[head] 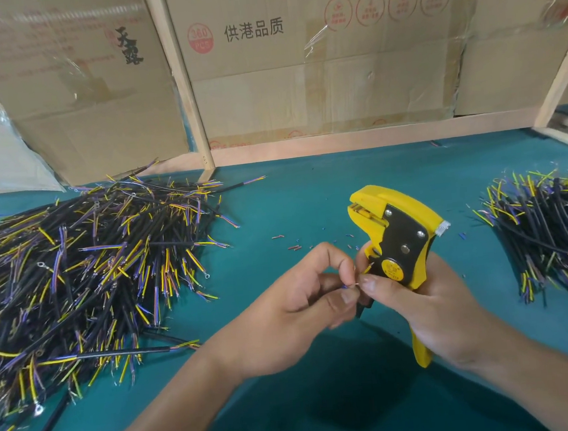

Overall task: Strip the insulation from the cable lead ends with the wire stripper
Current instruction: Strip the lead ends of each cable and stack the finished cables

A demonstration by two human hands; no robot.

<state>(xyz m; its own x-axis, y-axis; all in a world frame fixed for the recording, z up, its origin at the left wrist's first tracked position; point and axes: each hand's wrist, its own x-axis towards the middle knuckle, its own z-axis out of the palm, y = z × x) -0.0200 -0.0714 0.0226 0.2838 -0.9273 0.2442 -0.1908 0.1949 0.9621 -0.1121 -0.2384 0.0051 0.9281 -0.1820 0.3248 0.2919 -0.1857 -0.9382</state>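
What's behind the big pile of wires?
Behind the wire pile stand cardboard boxes and a wooden post. The boxes' bottom edges are hidden by the pile.

A small assembly workshop, probably a cable or wire-harness piecework station. A bench (290, 187) covered in teal felt carries two heaps of short cut cable: a big pile of leads (75, 278) at the left and a smaller pile (552, 240) at the right. Flattened cardboard cartons (314, 68) with printed Chinese text, set in a bare wooden frame (182, 86), screen off the back of the station.
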